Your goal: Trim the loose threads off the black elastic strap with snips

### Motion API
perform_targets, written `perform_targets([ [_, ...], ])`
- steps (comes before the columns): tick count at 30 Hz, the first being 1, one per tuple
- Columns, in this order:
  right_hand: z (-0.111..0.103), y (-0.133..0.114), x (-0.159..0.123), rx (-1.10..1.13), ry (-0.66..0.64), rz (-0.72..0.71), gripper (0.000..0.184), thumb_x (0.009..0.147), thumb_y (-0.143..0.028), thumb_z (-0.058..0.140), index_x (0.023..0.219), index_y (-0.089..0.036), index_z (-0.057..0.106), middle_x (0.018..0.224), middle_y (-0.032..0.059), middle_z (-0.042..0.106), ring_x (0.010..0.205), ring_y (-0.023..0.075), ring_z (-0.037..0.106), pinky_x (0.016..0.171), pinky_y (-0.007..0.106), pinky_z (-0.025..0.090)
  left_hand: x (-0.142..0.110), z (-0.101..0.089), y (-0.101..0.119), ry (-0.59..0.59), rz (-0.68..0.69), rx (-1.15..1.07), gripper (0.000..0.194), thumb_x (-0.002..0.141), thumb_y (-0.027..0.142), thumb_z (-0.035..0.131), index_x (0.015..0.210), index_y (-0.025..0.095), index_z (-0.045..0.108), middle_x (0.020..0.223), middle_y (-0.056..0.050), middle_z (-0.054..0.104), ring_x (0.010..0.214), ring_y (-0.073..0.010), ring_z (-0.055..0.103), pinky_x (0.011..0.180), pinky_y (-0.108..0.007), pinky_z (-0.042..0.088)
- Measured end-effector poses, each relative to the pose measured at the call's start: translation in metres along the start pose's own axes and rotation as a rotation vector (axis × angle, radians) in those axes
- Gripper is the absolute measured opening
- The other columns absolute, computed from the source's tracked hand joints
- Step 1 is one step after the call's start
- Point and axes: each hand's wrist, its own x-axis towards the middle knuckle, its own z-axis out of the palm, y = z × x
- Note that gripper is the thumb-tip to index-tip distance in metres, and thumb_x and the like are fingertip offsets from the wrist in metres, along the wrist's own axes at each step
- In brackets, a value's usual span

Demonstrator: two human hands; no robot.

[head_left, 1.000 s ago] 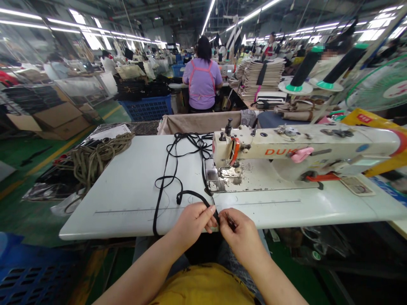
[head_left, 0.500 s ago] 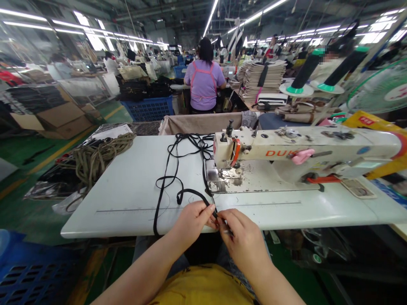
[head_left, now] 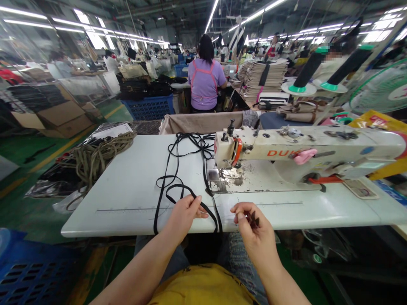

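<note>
My left hand (head_left: 187,213) pinches a narrow black strap (head_left: 174,186) between thumb and fingers, just above the table's front edge. The strap loops up behind the hand, and its other part hangs over the edge. To the right, my right hand (head_left: 254,224) is apart from the strap, thumb and forefinger pressed together. Tucked in its curled fingers are small dark thread snips (head_left: 254,219), with two pointed tips showing and the rest hidden. More black strap lies in loose loops on the white table (head_left: 127,182), left of the sewing machine (head_left: 286,148).
A bundle of olive cord (head_left: 92,159) lies at the table's left. Two black thread cones (head_left: 310,70) stand behind the machine, near a green fan (head_left: 381,87). A beige fabric-lined bin (head_left: 203,123) is beyond the table; a co-worker (head_left: 206,80) sits past it. A blue crate (head_left: 32,271) is lower left.
My hands have moved apart: the right one has let go of the strap and shifted right, the snips now showing. The left has moved slightly left and up with the strap.
</note>
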Motion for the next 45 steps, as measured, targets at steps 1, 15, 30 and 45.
perform_targets([
  [1,0.001,0.0,0.001,0.137,-0.029,0.072,0.01,0.098,-0.028,0.052,0.09,-0.023,0.056,0.089,0.0026,0.065,0.064,0.0151,0.057,0.057,0.027,0.039,0.001,0.0,-0.002,0.007,-0.02,-0.052,0.043,0.082,0.053,0.07,0.061,0.019,0.053,0.065,-0.005,0.071,0.061,-0.0222,0.073,0.061,-0.029,0.055],
  [15,0.038,-0.019,0.015,0.857,-0.049,0.458,0.024,0.086,-0.034,0.073,0.088,-0.023,0.052,0.055,-0.0115,0.034,0.046,0.0072,0.031,0.042,0.018,0.023,-0.024,0.017,0.0,-0.586,0.039,-0.243,0.037,0.092,0.053,0.061,0.093,0.016,0.068,0.096,-0.01,0.073,0.096,-0.0256,0.069,0.091,-0.037,0.053],
  [30,0.01,-0.011,0.008,-0.063,-0.352,0.199,0.009,0.088,-0.025,0.055,0.088,-0.021,0.063,0.062,-0.0043,0.052,0.056,0.014,0.044,0.053,0.026,0.033,-0.003,-0.005,0.01,0.011,0.094,-0.142,0.038,0.093,0.059,0.051,0.076,0.026,0.054,0.065,-0.004,0.07,0.068,-0.0276,0.074,0.068,-0.041,0.061],
  [45,0.028,-0.007,0.011,0.501,-0.551,0.062,0.022,0.085,-0.026,0.055,0.064,-0.023,0.059,0.093,0.0084,0.069,0.113,0.0286,0.056,0.096,0.045,0.046,-0.002,0.007,-0.004,-0.06,0.085,0.138,0.045,0.086,0.061,0.056,0.061,0.025,0.043,0.058,-0.001,0.059,0.054,-0.0191,0.061,0.051,-0.03,0.05],
])
